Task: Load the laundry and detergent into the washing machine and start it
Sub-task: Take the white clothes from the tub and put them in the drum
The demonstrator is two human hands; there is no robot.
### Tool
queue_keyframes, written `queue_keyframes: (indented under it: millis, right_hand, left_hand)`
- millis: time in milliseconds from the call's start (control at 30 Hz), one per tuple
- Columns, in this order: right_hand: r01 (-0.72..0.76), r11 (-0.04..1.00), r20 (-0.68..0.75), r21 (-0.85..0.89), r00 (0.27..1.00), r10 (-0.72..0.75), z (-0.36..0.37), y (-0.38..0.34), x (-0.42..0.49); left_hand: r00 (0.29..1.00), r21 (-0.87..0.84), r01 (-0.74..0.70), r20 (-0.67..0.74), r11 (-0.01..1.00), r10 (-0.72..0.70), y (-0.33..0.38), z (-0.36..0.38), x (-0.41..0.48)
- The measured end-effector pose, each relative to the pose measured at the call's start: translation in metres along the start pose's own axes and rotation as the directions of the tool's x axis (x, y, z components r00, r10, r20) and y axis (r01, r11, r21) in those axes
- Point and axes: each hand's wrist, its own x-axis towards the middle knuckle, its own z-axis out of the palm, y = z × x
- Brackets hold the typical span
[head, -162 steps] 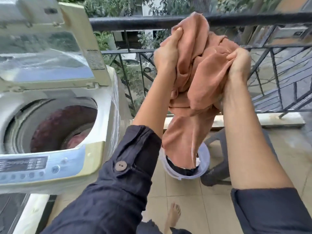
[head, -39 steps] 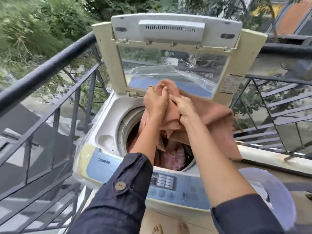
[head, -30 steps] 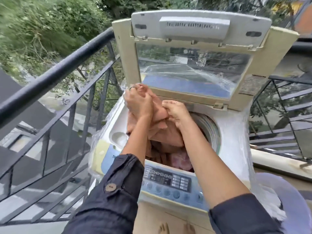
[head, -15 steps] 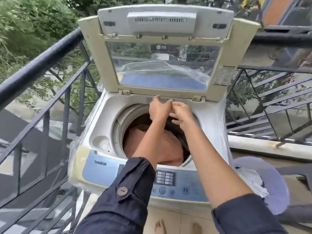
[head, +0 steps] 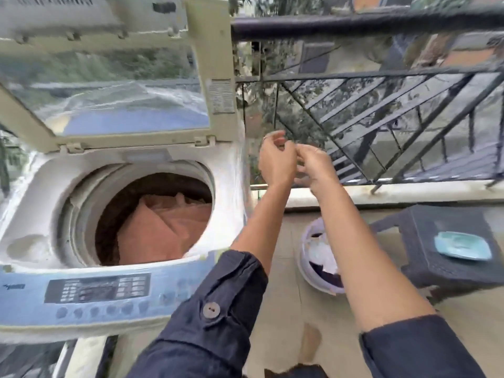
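The top-loading washing machine [head: 229, 170] stands at the left with its lid [head: 207, 64] raised. An orange-brown cloth [head: 163, 227] lies inside the drum. To the right of the machine, my left hand [head: 274, 162] and my right hand [head: 313, 166] are raised side by side in the air, fingers loosely curled and fingertips close together. Neither hand holds anything. Below them on the floor sits a lavender laundry basket [head: 308, 279] with white and dark clothes in it. The frame is blurred by motion.
A dark plastic stool [head: 425, 241] stands at the right with a light blue dish [head: 462, 245] on top. A black metal railing [head: 381, 23] runs behind the hands. The control panel [head: 98, 289] faces me at the lower left.
The orange-brown cloth went from both hands into the drum. Both hands let go and swung right, away from the machine's opening, to above the basket. The view turned right.
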Motion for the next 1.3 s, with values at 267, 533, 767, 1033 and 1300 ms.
queue_keyframes:
  millis: [267,533,767,1033,1300]
  right_hand:
    - [-0.063,0.995,-0.155,-0.079,0.987,0.050,-0.164,0.044,0.046]
    - [-0.223,0.974,-0.285,0.028,0.932,0.222,-0.248,0.139,0.122]
    - [-0.318,0.946,-0.349,0.065,0.880,0.321,-0.273,0.269,0.210]
    - [-0.484,0.874,-0.360,-0.036,0.823,0.441,-0.292,0.481,0.330]
    - [-0.647,0.682,-0.442,-0.342,0.751,0.491,-0.273,0.605,0.376]
  left_hand:
    - [0.984,-0.025,0.155,0.092,0.988,-0.153,-0.064,0.153,-0.027]
    - [0.939,0.095,0.303,0.140,0.948,-0.314,-0.180,0.230,-0.005]
    - [0.906,0.254,0.312,0.211,0.916,-0.367,-0.319,0.296,0.026]
    - [0.811,0.527,0.314,0.284,0.790,-0.512,-0.539,0.378,0.067]
    - [0.637,0.706,0.445,0.183,0.551,-0.749,-0.682,0.408,0.074]
